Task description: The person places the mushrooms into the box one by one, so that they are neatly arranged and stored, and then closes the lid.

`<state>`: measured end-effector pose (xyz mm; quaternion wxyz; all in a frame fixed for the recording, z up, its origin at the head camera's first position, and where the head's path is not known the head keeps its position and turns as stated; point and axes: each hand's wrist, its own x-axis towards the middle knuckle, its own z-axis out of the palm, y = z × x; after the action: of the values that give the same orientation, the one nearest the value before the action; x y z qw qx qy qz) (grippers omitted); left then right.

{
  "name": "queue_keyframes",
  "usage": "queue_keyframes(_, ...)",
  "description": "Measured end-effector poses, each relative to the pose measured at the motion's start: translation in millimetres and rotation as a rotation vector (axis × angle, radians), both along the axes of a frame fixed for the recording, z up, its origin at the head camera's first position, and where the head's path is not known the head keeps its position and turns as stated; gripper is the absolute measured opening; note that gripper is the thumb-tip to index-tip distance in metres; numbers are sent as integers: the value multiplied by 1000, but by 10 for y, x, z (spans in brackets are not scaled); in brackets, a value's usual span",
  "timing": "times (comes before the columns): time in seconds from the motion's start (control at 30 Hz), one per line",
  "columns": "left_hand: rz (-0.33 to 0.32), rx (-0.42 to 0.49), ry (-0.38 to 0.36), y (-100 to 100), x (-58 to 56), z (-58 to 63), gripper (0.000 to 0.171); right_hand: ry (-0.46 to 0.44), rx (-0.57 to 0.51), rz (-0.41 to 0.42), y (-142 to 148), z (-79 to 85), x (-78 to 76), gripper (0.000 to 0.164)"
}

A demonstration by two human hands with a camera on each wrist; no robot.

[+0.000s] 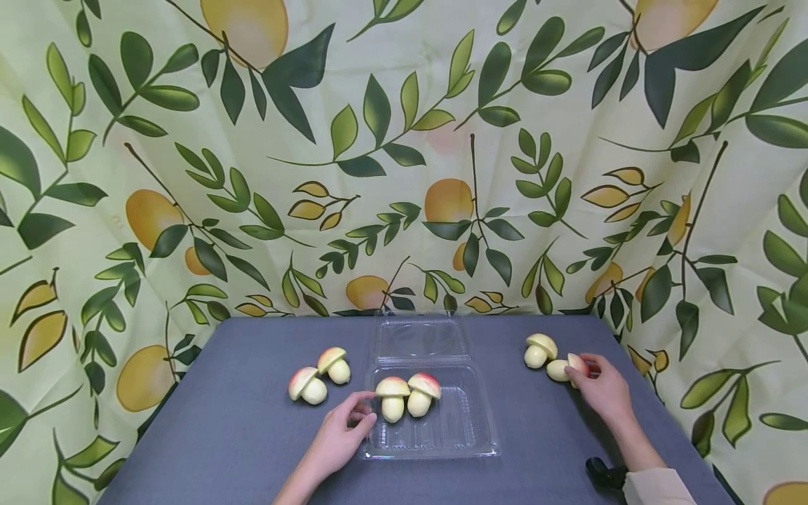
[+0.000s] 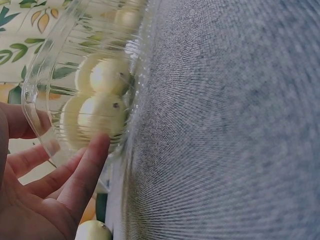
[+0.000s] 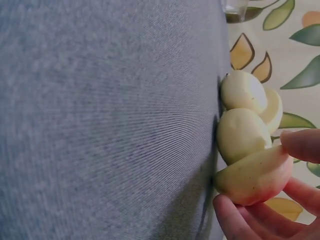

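From where I stand, the head view shows a grey surface before a leaf-and-fruit patterned cloth. In the lower middle sits a clear plastic container, its lid folded back behind it. In its left half are two mushroom-shaped pieces, the left one and the right one. Left of it lie a front piece and a rear piece. The left hand, its grip loosely spread, is at the container's left edge. On the right, the right hand pinches the red-tinged cap of a held piece; another piece lies just behind it.

In the left wrist view, separated fingers touch the container wall at lower left, holding no piece; two pale stems show through the plastic.

In the right wrist view, at lower right, thumb and fingertips close around the cap, its stem near the neighbouring one.
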<state>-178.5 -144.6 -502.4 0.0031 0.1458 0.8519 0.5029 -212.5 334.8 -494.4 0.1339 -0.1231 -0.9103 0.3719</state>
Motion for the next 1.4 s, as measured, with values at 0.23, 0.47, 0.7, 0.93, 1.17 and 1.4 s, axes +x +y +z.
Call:
queue_keyframes(0.23,4,-17,9,-7,-4,-7,33,-31,-9,11,-24,40,60,56)
queue_keyframes(0.47,12,-22,19,-6,3,0,33,15,23,80,-93,78,149,54)
queue_keyframes(0.7,14,-20,34,1,4,7,32,59,52,147,-226,102,172,49)
queue_keyframes(0.93,15,-23,36,7,8,10,31,60,4,213,-384,143,201,49)
queue_keyframes(1.17,7,-22,29,7,16,6,32,49,-45,240,-515,192,235,47)
queue_keyframes(1.4,11,-15,3,4,3,11,33,95,-89,325,-661,279,196,45)
